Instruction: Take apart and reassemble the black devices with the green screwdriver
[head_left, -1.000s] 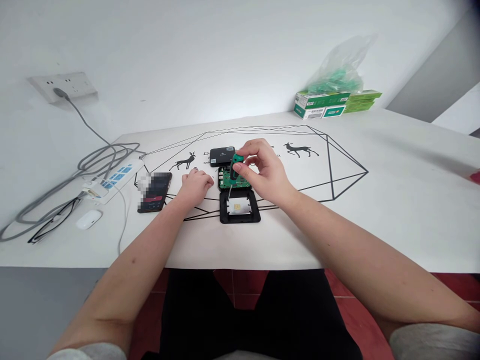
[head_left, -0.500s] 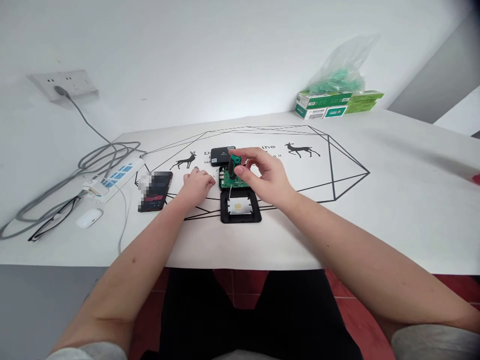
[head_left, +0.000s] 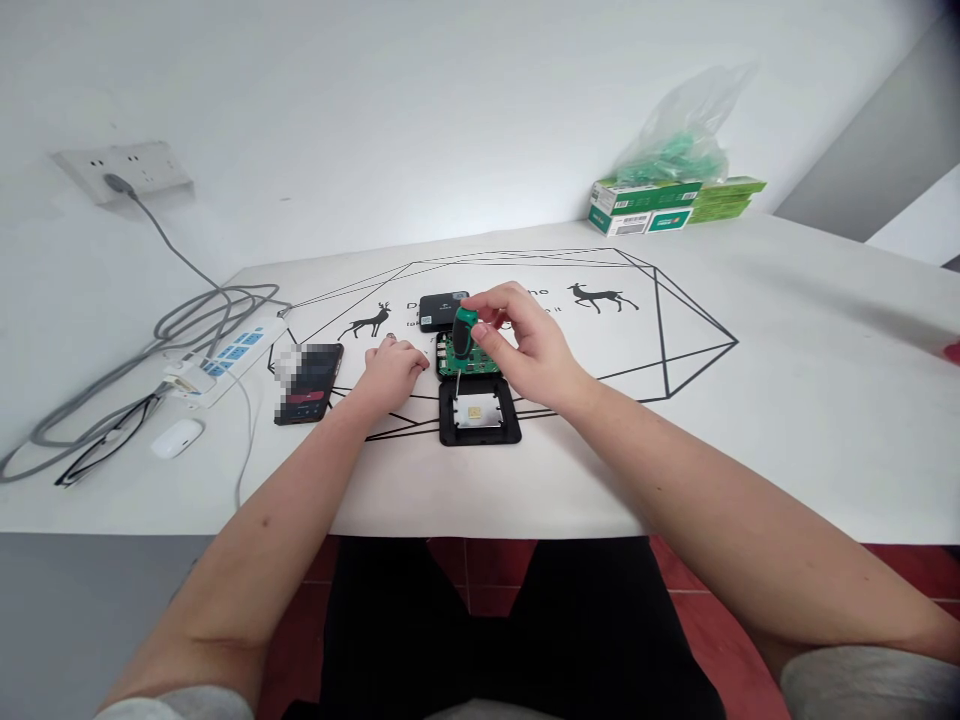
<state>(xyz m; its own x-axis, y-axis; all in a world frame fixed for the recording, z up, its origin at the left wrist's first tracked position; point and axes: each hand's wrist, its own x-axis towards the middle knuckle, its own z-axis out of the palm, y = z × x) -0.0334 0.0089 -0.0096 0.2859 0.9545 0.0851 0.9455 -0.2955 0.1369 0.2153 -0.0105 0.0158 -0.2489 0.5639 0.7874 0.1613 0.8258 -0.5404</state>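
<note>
While the right hand (head_left: 529, 345) pinches a green-and-black screwdriver (head_left: 464, 335) above a green circuit board (head_left: 471, 367), its shaft slanting to the metal plate (head_left: 491, 408) in the black casing half (head_left: 480, 438), the left hand (head_left: 394, 378) rests just beside, fingers loosely bent; whether it grasps anything, I cannot tell.

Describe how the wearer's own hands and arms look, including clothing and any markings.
The left hand and right hand are ungloved, with no watch or bracelet visible at either wrist. Both forearms are bare, each with small dark spots. Light grey sleeves show near the elbows.
</note>
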